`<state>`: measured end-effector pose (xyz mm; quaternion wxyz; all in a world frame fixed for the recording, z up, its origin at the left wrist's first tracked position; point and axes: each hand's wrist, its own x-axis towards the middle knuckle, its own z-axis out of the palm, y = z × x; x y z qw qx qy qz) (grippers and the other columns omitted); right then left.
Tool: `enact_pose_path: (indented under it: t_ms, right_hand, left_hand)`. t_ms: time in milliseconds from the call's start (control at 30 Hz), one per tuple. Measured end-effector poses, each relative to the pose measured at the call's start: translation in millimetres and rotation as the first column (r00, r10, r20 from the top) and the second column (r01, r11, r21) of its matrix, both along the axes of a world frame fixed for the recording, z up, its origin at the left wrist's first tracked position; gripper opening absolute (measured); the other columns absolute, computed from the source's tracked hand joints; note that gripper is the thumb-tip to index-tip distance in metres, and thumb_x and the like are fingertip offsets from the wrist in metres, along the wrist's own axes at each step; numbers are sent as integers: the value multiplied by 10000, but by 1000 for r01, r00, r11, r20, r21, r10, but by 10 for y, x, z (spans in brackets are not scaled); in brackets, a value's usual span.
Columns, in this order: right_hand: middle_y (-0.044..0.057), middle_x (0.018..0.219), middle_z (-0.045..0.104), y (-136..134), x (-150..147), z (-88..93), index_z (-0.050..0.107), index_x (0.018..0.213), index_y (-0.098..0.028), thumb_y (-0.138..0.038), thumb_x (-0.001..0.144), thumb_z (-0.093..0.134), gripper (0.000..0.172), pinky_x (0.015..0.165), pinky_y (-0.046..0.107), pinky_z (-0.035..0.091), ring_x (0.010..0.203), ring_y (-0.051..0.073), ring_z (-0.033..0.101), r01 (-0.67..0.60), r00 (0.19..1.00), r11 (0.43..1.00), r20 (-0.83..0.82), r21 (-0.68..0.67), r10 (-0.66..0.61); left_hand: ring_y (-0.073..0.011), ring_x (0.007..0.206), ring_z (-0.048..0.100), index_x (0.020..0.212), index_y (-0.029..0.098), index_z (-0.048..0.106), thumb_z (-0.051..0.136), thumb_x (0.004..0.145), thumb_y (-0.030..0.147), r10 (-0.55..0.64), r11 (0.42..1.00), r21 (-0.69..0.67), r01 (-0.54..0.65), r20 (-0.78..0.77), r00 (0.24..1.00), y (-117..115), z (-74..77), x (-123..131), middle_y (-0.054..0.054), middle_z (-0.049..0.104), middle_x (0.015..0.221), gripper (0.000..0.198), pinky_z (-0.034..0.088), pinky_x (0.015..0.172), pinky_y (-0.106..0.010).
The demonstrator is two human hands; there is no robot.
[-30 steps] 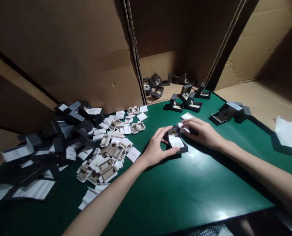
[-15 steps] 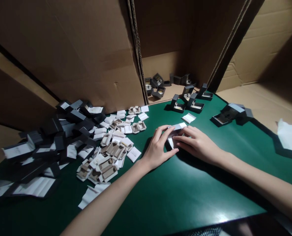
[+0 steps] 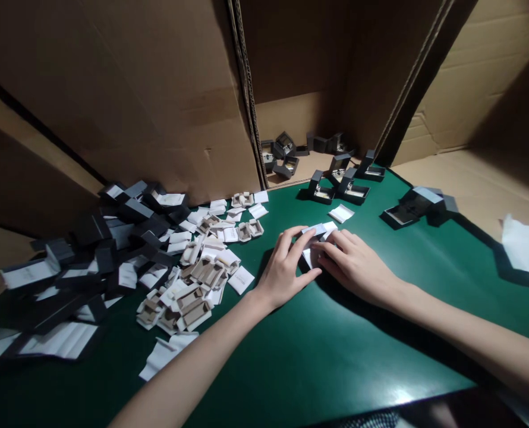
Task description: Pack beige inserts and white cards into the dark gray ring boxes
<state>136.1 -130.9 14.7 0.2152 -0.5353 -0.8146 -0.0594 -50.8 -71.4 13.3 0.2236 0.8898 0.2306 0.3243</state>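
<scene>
Evidently, right of the white insert pile (image 3: pixel 208 271), the left hand (image 3: pixel 283 266) is bracketing a dark box (image 3: pixel 320 229) between thumb and fingers, seemingly to steady it. The right hand (image 3: pixel 352 255) is bunching its fingers over the white lining (image 3: pixel 308 259); whether they are pinching anything is hidden.

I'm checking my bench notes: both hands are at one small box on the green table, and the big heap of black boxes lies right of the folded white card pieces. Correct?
Wrong side: the heap of black boxes lies left of the folded white card pieces, as the head view shows. The rest stands.
</scene>
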Motion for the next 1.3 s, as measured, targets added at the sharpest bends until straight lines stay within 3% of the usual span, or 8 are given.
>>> enact_pose_path:
  t_ms: [333,467,567,700,833,1000,1133,1300]
  right_hand:
    - [72,872,507,1,22,31,513,904,-174,-234,892,508,61,619,299,442,741,177,491,-41,964,993,-265,-111,10]
    - [60,885,539,-7,60,72,525,856,-195,-228,868,565,54,664,301,470,779,168,529,-119,910,993,-403,-27,98]
    - [29,790,570,-20,103,140,558,867,-200,-205,871,572,16,579,266,458,659,131,530,-190,873,982,-457,9,173]
    - [42,817,635,-12,176,249,609,941,-212,-176,858,592,91,614,281,512,687,145,603,-135,828,981,-528,137,188]
    - [69,914,673,31,231,207,640,945,-227,-142,861,571,138,759,320,556,856,183,654,-156,847,961,-470,227,249]
    - [61,902,682,63,273,0,641,878,-213,-135,870,552,119,686,261,554,765,141,653,-232,899,940,-313,249,305]
    - [62,818,687,74,303,-22,633,853,-182,-150,890,522,121,600,234,531,678,134,639,-262,906,950,-297,173,303]
    - [84,927,692,110,340,-2,639,988,-179,-132,892,510,168,689,255,555,813,161,663,-357,887,920,-253,158,388]
  left_hand:
    - [-277,1273,400,1401,261,298,657,803,279,-60,998,-19,60,-39,997,-12,-5,-1,-113,384,1349,697,407,1047,-444]
    - [-260,1242,430,1398,281,314,665,788,285,-8,989,-148,4,-26,1000,-7,19,-3,-86,400,1333,704,436,1010,-404]
    - [-246,1172,485,1404,278,311,658,792,346,29,960,-277,-35,-23,999,3,58,-7,-84,426,1324,707,493,902,-351]
    - [-265,1183,470,1371,247,381,656,772,496,26,932,-358,-48,-66,997,16,110,-11,-87,470,1324,704,455,943,-387]
    - [-266,1208,446,1352,239,423,652,762,537,-31,932,-363,-10,-105,994,17,139,-4,-82,493,1324,700,395,1009,-416]
    - [-266,1186,466,1366,226,412,639,767,548,-25,926,-378,-22,-118,993,15,157,0,-93,500,1323,717,406,987,-410]
    - [-264,1188,472,1377,248,400,641,767,545,-34,919,-393,-14,-114,993,13,159,-4,-83,491,1340,720,405,990,-413]
    - [-263,1211,466,1381,247,394,638,774,534,-40,917,-400,-5,-104,994,19,144,-6,-83,498,1334,715,391,1012,-413]
